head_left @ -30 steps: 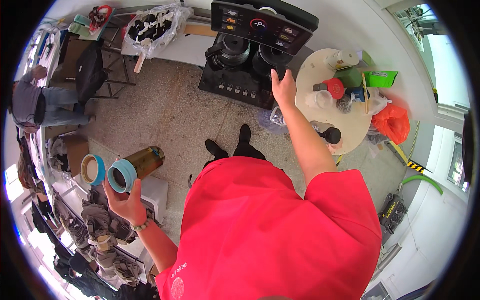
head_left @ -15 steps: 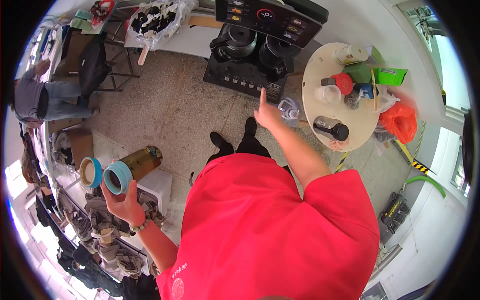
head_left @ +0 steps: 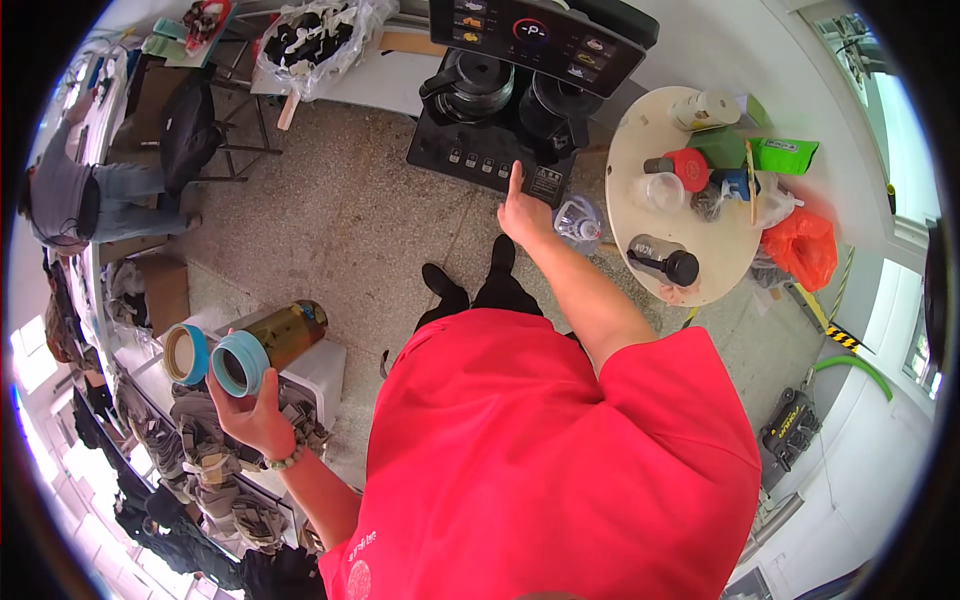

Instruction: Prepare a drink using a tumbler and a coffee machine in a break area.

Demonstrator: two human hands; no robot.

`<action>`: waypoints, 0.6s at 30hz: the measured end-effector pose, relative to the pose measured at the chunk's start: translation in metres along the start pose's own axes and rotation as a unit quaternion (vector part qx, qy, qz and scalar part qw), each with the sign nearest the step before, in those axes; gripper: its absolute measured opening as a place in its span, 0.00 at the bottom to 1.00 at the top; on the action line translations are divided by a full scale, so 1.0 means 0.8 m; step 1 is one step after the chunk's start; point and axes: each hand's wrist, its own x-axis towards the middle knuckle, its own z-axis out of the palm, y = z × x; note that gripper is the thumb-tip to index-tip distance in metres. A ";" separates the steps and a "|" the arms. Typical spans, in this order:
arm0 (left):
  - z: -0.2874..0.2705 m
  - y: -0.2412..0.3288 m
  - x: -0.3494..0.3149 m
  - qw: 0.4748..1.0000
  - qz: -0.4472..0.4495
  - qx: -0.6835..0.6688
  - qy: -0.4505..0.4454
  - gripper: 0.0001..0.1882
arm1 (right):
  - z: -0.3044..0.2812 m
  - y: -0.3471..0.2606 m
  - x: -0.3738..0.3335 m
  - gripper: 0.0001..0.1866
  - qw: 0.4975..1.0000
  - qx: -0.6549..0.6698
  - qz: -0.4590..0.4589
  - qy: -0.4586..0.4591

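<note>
My left hand (head_left: 258,422) is wrapped round the neck of an amber see-through water bottle (head_left: 292,335) with a light blue rim. The bottle lies tilted, its mouth uncovered, and its round blue lid (head_left: 186,354) sits beside the mouth near my fingertips; whether it is attached is hidden. My right hand (head_left: 526,217) holds nothing. Its index finger points at the row of buttons on a black tea maker (head_left: 440,145), the other fingers curled; contact is hard to tell. A glass kettle (head_left: 480,92) and a dark pot (head_left: 543,112) stand on the machine, below its raised screen.
Right of the machine, a round table (head_left: 640,130) bears a grey bottle with a black cap (head_left: 665,258), cups and packages. A large clear jug (head_left: 578,222) stands beside my right hand. A white stool (head_left: 325,375) is under the bottle. Another person (head_left: 75,190) is at far left.
My right index finger has shifted slightly left and up along the button row. The bottle and lid in my left hand have moved slightly down and right.
</note>
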 end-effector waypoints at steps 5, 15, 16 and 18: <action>0.003 0.006 0.000 1.000 -0.016 0.010 0.006 0.42 | 0.033 -0.002 0.019 0.54 0.994 -0.028 -0.072 0.083; 0.005 0.008 -0.001 1.000 -0.005 0.010 0.006 0.42 | 0.019 -0.006 0.012 0.53 0.999 -0.005 -0.047 0.012; 0.006 0.010 0.000 1.000 -0.006 0.011 0.006 0.42 | 0.018 -0.005 0.010 0.53 0.999 0.001 -0.049 0.017; 0.007 0.010 0.001 1.000 -0.008 0.012 0.005 0.42 | 0.025 -0.004 0.009 0.53 0.996 -0.016 -0.062 0.057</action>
